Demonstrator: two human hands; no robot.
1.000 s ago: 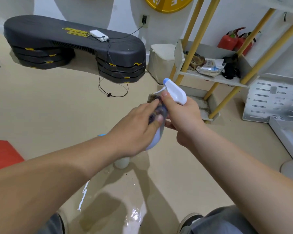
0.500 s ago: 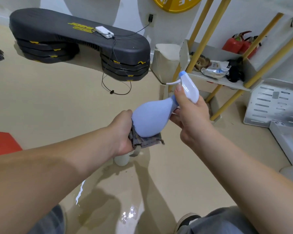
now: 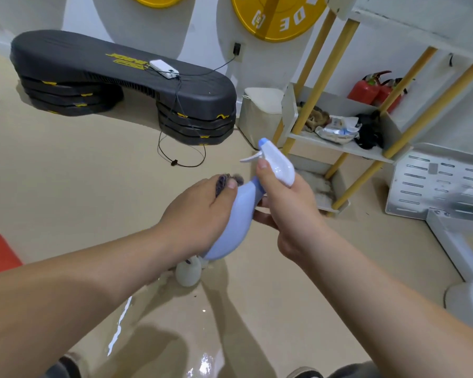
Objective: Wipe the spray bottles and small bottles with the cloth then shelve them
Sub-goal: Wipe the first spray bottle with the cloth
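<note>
My right hand [image 3: 290, 211] wrapped its grip round the neck of one pale blue bulbous plastic spray bottle [image 3: 241, 205], held aloft, nozzle toward 11 o'clock. My left hand [image 3: 200, 214] clutched one dark grey cloth [image 3: 224, 181] against its body. One small white bottle [image 3: 187, 274] stood on the floor [image 3: 93, 186] at 6 o'clock.

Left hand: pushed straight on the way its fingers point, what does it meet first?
Likely the right hand, which grips the neck of the pale blue plastic spray bottle. The left hand, holding the dark grey cloth on that bottle, points up the body toward it; depth is unclear.
</note>
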